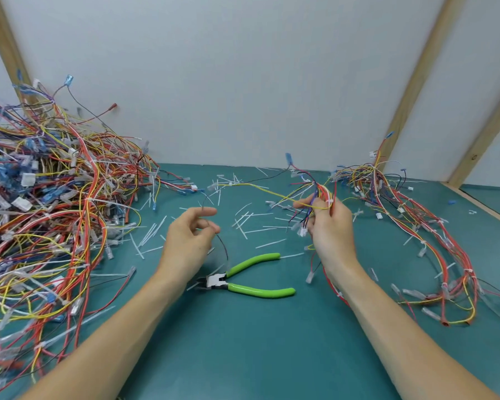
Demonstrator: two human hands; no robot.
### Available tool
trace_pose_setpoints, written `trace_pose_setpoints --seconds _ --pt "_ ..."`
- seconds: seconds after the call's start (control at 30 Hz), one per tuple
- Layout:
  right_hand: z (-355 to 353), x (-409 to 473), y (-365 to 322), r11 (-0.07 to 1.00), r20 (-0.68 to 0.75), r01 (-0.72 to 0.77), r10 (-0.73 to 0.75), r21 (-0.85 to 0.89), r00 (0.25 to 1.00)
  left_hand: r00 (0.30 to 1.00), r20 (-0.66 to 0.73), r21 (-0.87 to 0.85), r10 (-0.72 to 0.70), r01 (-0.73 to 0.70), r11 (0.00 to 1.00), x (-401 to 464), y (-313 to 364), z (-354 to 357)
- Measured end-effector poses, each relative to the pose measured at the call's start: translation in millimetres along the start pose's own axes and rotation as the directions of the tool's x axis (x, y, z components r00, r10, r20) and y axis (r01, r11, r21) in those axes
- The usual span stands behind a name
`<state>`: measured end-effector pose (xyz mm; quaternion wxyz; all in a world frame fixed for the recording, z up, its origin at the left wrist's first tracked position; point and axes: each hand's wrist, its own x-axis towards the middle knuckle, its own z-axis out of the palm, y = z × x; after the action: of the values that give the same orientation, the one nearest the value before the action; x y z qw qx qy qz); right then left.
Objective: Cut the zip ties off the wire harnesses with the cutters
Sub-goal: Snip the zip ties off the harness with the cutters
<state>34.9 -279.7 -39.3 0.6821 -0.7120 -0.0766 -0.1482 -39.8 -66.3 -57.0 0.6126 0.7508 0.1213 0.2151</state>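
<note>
The green-handled cutters [251, 277] lie on the teal table [243, 342] between my forearms, jaws pointing left, handles apart, untouched. My right hand [329, 229] is lifted above the table and grips a wire harness [319, 194] of red, yellow and blue wires with a white zip tie at the fingers. My left hand [189, 238] pinches a thin dark wire [221, 243] that trails down toward the cutters. A yellow wire runs from the harness leftward over the table.
A big heap of tangled harnesses [46, 212] fills the left side. A smaller pile of harnesses [422, 220] lies at the right. Several cut white zip-tie pieces [243, 223] litter the middle. A white wall with wooden beams stands behind.
</note>
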Motion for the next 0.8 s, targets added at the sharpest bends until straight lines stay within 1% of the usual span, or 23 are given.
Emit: trace_pose_setpoints --seconds 0.03,0.1,0.17,0.2,0.23,0.3,0.37,0.4,0.5,0.57,0.63,0.73,0.8 --pt "2.5 -4.1 -0.8 1.0 0.019 0.012 -0.012 -0.01 1.0 0.998 -0.052 0.01 -0.023 0.024 1.0 2.7 -1.7 -1.3" --pt "4.9 -10.2 -0.8 0.999 0.048 0.033 -0.031 -0.039 0.998 0.988 -0.136 -0.046 -0.076 0.07 0.996 6.4 -2.3 -4.4" --pt "5.2 -14.6 0.2 0.99 0.062 0.093 -0.087 -0.104 0.994 0.979 -0.172 -0.1 -0.108 0.092 0.991 8.6 -1.0 -6.8" --pt "5.4 -16.5 0.4 0.984 0.064 0.124 -0.117 -0.127 0.991 0.981 -0.173 -0.079 -0.092 0.079 0.994 8.0 0.1 -7.2" --pt "5.8 -18.7 0.0 0.979 0.068 0.149 -0.141 -0.137 0.988 0.985 -0.163 -0.018 -0.048 0.046 0.999 6.6 1.0 -7.2" --pt "8.0 -22.5 -1.1 0.967 0.089 0.202 -0.19 -0.156 0.978 0.989 -0.1 0.149 0.107 -0.091 0.985 0.8 3.1 -5.4" --pt "10.1 -26.6 -1.9 0.947 0.126 0.259 -0.238 -0.189 0.963 0.968 0.005 0.254 0.252 -0.245 0.936 -5.9 3.3 -1.2" --pt "10.7 -27.8 -1.9 0.938 0.14 0.28 -0.256 -0.203 0.957 0.957 0.067 0.27 0.281 -0.289 0.918 -8.1 3.4 0.9" --pt "10.7 -29.0 -1.7 0.899 0.164 0.352 -0.318 -0.26 0.934 0.937 0.237 0.284 0.256 -0.319 0.904 -13.9 2.7 5.6" --pt "10.7 -30.0 -2.2 0.853 0.189 0.414 -0.371 -0.317 0.909 0.929 0.258 0.33 0.263 -0.341 0.88 -14.4 1.0 6.5" --pt "10.1 -31.1 -2.3 0.802 0.218 0.467 -0.414 -0.372 0.884 0.944 0.2 0.401 0.263 -0.324 0.857 -12.4 -0.9 5.8" --pt "10.3 -32.8 -5.1 0.72 0.285 0.527 -0.444 -0.452 0.85 0.966 0.047 0.454 0.256 -0.249 0.855 -9.8 2.0 2.2" --pt "11.6 -34.9 -9.1 0.644 0.34 0.579 -0.469 -0.501 0.815 0.936 -0.023 0.43 0.352 -0.308 0.849 -9.8 8.9 -0.7"
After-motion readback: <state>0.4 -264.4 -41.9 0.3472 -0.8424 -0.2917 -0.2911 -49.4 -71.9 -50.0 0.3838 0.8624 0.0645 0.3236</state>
